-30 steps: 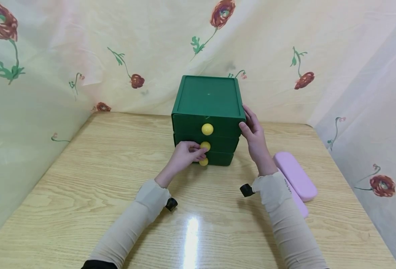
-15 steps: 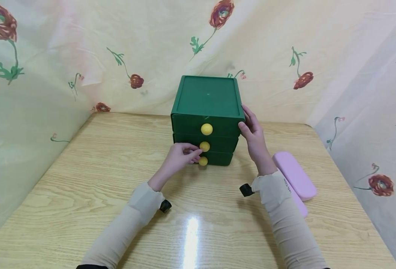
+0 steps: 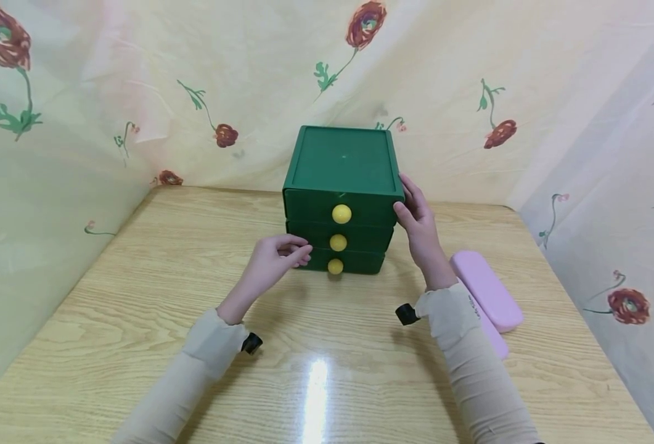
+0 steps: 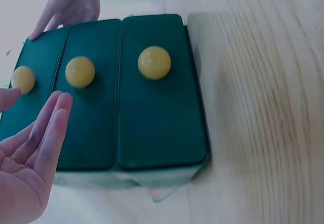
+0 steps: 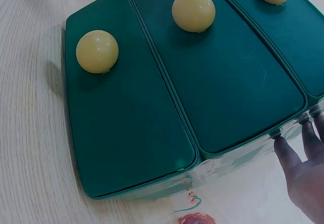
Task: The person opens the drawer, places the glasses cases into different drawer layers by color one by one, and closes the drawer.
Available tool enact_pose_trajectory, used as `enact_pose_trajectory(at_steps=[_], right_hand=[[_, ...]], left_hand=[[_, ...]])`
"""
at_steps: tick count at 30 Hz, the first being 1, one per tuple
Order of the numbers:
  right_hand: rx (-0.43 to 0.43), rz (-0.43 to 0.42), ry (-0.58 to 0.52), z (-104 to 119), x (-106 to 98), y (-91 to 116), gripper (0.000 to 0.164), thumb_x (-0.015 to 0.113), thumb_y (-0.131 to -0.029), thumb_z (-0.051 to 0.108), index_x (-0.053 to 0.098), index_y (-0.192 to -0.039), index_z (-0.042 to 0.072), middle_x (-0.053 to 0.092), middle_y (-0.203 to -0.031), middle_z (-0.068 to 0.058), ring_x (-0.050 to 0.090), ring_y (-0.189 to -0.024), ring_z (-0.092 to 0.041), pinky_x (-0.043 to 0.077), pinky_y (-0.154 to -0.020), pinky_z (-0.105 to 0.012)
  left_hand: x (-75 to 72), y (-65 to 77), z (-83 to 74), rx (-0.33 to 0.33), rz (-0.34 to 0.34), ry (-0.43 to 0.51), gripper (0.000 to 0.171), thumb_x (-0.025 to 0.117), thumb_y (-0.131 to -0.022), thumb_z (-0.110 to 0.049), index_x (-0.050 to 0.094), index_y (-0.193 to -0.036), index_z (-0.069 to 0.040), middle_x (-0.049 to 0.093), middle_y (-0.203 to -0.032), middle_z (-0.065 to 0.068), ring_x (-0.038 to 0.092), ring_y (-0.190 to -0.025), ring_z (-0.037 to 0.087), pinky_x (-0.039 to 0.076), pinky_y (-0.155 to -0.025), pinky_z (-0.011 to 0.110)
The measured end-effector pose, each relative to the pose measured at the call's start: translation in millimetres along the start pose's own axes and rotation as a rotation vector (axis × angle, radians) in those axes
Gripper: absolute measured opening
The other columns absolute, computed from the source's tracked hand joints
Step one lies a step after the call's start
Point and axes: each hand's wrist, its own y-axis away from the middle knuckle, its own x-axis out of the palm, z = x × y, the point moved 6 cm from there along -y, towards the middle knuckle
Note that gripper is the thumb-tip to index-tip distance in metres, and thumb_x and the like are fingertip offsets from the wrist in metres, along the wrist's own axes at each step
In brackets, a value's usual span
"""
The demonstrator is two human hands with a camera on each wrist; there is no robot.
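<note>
A small green drawer cabinet (image 3: 343,160) stands on the table with its three drawers closed. Each drawer front carries a round yellow knob, among them the top knob (image 3: 341,214), middle knob (image 3: 338,242) and bottom knob (image 3: 335,266). My left hand (image 3: 271,262) is left of the knobs, its fingers loosely bent with nothing in them. In the left wrist view that hand (image 4: 30,163) shows its fingers apart from the knobs. My right hand (image 3: 422,231) rests against the cabinet's right side near the top front corner; the right wrist view shows its fingertips (image 5: 281,145) touching that side.
A long lilac case (image 3: 487,290), seen as two parts side by side, lies right of the cabinet, partly hidden by my right forearm. Flower-patterned cloth (image 3: 271,80) hangs behind the wooden table (image 3: 155,277) and along its sides.
My left hand has let go of the middle knob and moved left, away from it. The right hand stays at the cabinet's side, and the drawers have not moved.
</note>
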Motion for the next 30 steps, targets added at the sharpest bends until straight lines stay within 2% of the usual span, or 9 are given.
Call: enact_pose_trajectory(at_steps=[3,7,10,15,24,27,30], right_hand=[[0.002,0.004,-0.001,-2,0,0,0.052,0.043,-0.103,0.021,0.028,-0.153,0.028,0.028,-0.159,-0.009,0.034,-0.142,-0.028,0.026,-0.118,-0.056],[0.001,0.003,-0.008,-8,-3,-2,0.053,0.043,-0.103,0.022,0.028,-0.153,0.029,0.028,-0.16,-0.009,0.034,-0.143,-0.027,0.024,-0.118,-0.057],[-0.003,-0.005,-0.01,-15,-6,-6,0.052,0.043,-0.104,0.022,0.029,-0.153,0.031,0.029,-0.159,-0.006,0.035,-0.142,-0.024,0.025,-0.118,-0.057],[-0.016,-0.012,-0.009,-22,-8,-10,0.051,0.046,-0.103,0.026,0.03,-0.152,0.032,0.032,-0.158,-0.004,0.038,-0.14,-0.021,0.027,-0.117,-0.056],[-0.027,-0.015,-0.018,-22,-9,-10,0.052,0.046,-0.102,0.026,0.031,-0.152,0.031,0.032,-0.158,-0.005,0.039,-0.139,-0.022,0.027,-0.118,-0.056],[-0.022,-0.014,-0.022,-22,-8,-10,0.052,0.046,-0.103,0.026,0.031,-0.152,0.031,0.032,-0.158,-0.005,0.038,-0.14,-0.022,0.027,-0.118,-0.055],[-0.018,-0.014,-0.019,-23,-9,-10,0.052,0.044,-0.103,0.024,0.03,-0.152,0.032,0.031,-0.158,-0.005,0.038,-0.14,-0.023,0.027,-0.118,-0.055]], left_hand=[[-11.2,3.1,1.0,0.017,-0.046,-0.003,0.028,0.065,-0.094,-0.022,0.068,-0.112,0.0,0.074,-0.096,0.017,0.072,-0.087,0.027,0.059,-0.083,0.042],[-26.3,5.9,-0.2,0.065,-0.123,-0.031,0.032,0.066,-0.093,-0.022,0.066,-0.118,-0.002,0.074,-0.097,0.017,0.071,-0.089,0.028,0.06,-0.079,0.03],[-36.5,7.2,-3.3,0.117,-0.192,-0.053,0.035,0.068,-0.092,-0.022,0.065,-0.121,-0.003,0.073,-0.098,0.016,0.071,-0.093,0.028,0.058,-0.074,0.022],[-47.5,6.5,-8.1,0.201,-0.295,-0.036,0.032,0.068,-0.091,-0.017,0.065,-0.121,-0.003,0.073,-0.102,0.017,0.069,-0.096,0.026,0.055,-0.071,0.015],[-46.7,-5.9,-20.6,0.411,-0.399,0.119,0.03,0.067,-0.089,-0.002,0.062,-0.118,0.008,0.065,-0.109,0.023,0.061,-0.104,0.02,0.056,-0.08,0.017],[-46.0,-10.7,-22.7,0.451,-0.425,0.159,0.032,0.067,-0.089,-0.001,0.061,-0.119,0.009,0.061,-0.108,0.023,0.058,-0.104,0.02,0.057,-0.081,0.018],[-45.3,-16.5,-23.8,0.461,-0.457,0.17,0.03,0.067,-0.09,-0.003,0.062,-0.118,0.008,0.059,-0.104,0.021,0.057,-0.101,0.017,0.056,-0.079,0.017]])
